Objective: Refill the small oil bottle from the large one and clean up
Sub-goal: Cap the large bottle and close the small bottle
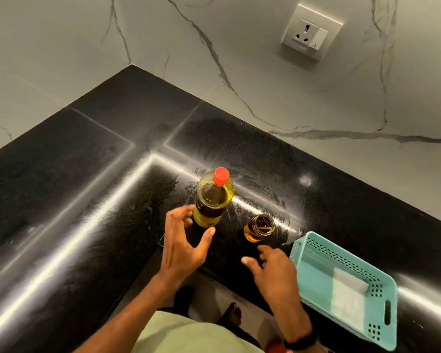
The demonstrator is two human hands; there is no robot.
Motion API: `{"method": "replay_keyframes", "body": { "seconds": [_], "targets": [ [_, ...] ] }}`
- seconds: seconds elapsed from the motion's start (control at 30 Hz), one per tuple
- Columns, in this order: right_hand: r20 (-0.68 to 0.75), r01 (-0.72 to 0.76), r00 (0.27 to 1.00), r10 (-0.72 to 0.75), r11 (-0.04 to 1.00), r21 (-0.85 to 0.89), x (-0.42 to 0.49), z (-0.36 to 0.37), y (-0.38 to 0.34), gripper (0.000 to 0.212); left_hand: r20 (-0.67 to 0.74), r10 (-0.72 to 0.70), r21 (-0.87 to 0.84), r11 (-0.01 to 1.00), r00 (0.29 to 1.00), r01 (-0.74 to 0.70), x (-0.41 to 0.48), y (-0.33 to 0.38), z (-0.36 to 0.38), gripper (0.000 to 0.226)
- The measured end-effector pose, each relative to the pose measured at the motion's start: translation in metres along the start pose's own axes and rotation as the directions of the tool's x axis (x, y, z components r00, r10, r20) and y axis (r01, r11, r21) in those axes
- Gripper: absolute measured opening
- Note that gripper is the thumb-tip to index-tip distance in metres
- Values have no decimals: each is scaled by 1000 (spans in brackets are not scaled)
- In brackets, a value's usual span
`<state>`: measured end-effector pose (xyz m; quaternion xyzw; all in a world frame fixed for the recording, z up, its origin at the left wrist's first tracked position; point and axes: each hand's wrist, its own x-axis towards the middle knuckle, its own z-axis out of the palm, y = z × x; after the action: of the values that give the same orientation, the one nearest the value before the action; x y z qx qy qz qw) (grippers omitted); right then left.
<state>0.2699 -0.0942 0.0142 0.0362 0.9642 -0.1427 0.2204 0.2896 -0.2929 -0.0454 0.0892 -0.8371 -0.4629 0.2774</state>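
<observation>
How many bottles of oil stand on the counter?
2. The large red-capped clear plastic bottle stands beside the left hand; the small open glass bottle stands right of it.

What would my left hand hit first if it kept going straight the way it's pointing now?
The large oil bottle. Your left hand is open, with the bottle's lower body right ahead between fingers and thumb; whether they touch it yet is unclear.

Black speckled counter (87,200), white wall (265,72) with grey marble veins. The large bottle (211,200) is yellow with a red cap (221,175), the small bottle (259,228) more amber. The basket (341,253) is teal with rows of little holes, plus a white socket (312,35), pale green shirt (183,335) and black wristband (299,341).
</observation>
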Motion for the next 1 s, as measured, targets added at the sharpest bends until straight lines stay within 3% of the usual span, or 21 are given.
{"method": "replay_keyframes", "body": {
  "seconds": [0.17, 0.43, 0.63, 0.77, 1.0],
  "targets": [
    [66, 17, 998, -13, 998, -66, 12, 45, 11, 79, 153, 18, -49, 999, 988, -10, -33, 5, 13, 41],
    [105, 62, 993, -44, 983, -171, 30, 71, 21, 66, 466, -89, -49, 991, 881, 126, -31, 1, 53, 38],
    [150, 63, 988, -43, 989, -136, 24, 59, 28, 66, 601, -163, 18, 982, 782, 190, -21, -6, 83, 56],
    [93, 52, 994, -49, 998, -32, 20, 9, 36, 61, 635, -181, 21, 976, 751, 217, -11, -7, 98, 77],
    [34, 202, 979, -200, 974, -99, 55, -69, 24, 64, 717, -152, 23, 981, 680, 195, 5, -8, 115, 100]
  ]
}}
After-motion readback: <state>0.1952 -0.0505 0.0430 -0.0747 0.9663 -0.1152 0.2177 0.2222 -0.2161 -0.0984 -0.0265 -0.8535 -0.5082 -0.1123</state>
